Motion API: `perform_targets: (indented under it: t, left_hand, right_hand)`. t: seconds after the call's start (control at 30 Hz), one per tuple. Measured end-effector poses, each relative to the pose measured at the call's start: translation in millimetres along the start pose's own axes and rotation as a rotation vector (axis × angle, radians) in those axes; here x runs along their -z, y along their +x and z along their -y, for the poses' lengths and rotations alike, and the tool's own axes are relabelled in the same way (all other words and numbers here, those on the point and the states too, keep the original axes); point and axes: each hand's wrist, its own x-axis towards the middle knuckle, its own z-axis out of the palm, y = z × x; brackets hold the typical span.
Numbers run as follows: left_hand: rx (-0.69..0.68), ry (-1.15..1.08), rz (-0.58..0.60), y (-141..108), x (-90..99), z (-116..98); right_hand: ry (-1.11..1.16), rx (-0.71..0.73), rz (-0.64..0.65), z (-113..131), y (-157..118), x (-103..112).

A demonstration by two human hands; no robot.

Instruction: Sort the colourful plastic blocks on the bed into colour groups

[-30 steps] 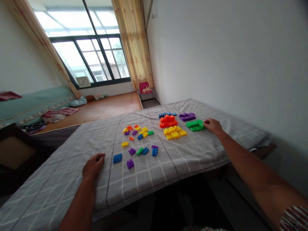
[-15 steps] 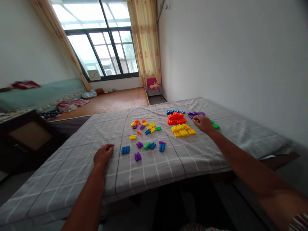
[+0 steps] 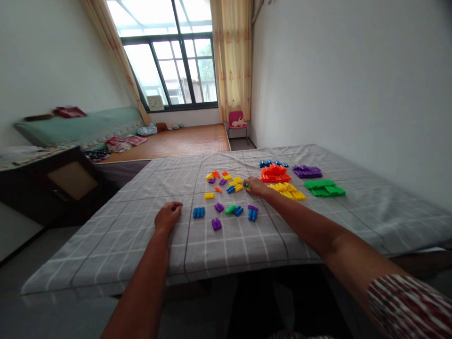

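My right hand [image 3: 255, 185] reaches to the right edge of the loose plastic blocks, its fingertips closed on a small green block [image 3: 246, 186], partly hidden by them. Beside that block lie a yellow block [image 3: 238, 188] and a blue block [image 3: 230, 189]. My left hand [image 3: 168, 216] rests on the cloth with its fingers curled and nothing visible in them. Just right of it sits a blue block group [image 3: 198, 213]. Purple blocks [image 3: 216, 224], a loose green block [image 3: 230, 209] and several others are scattered between the hands.
Sorted piles stand on the right: yellow [image 3: 287, 190], orange-red [image 3: 274, 173], blue [image 3: 273, 164], purple [image 3: 307, 171] and green [image 3: 325, 188]. A grey checked cloth [image 3: 116, 235] covers the table. Beyond are a pink chair [image 3: 236, 117] and a dark cabinet [image 3: 67, 188].
My right hand has moved left from the purple and green piles to the loose blocks and closed on a green one. The view has shifted left; my left hand stays on the cloth.
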Motion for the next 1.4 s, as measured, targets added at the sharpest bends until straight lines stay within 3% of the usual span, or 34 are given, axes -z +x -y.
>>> perform_targets:
  t: [0.17,0.33,0.43,0.53,0.63,0.8,0.97,1.13,1.27,1.4]
  left_hand:
    - [0.008,0.017,0.006,1.9,0.9,-1.4]
    - [0.004,0.024,0.013,4.6,2.3,-0.1]
    - [-0.007,0.043,0.024,7.4,2.2,1.8]
    - [-0.01,0.066,0.025,10.5,1.9,3.1]
    - [0.004,0.078,0.032,12.9,2.1,3.2]
    - [-0.002,0.11,0.02,14.1,2.0,3.1]
    - [-0.002,0.111,0.036,13.5,1.3,4.8]
    - [0.005,0.087,0.031,10.9,0.3,2.8]
    - [0.018,0.055,0.021,7.5,-1.2,-0.3]
    - [0.006,0.027,0.007,5.0,-3.2,-0.2]
  right_hand:
    - [-0.114,-0.058,0.143,-7.5,-9.9,12.1]
    - [-0.023,-0.019,-0.044,-21.2,-45.4,29.4]
    - [-0.072,-0.031,-0.163,-56.1,-79.6,53.7]
    - [-0.145,-0.162,-0.242,-108.4,-120.9,85.0]
    - [-0.225,-0.295,-0.242,-155.8,-159.5,109.1]
    - [-0.355,-0.365,-0.208,-186.7,-188.5,118.2]
    - [-0.403,-0.374,-0.145,-186.9,-189.5,117.7]
    - [-0.462,-0.386,-0.21,-174.0,-184.6,119.6]
    - [-0.366,-0.226,-0.235,-128.8,-149.3,108.4]
    - [-0.14,-0.01,-0.137,-50.9,-94.2,79.4]
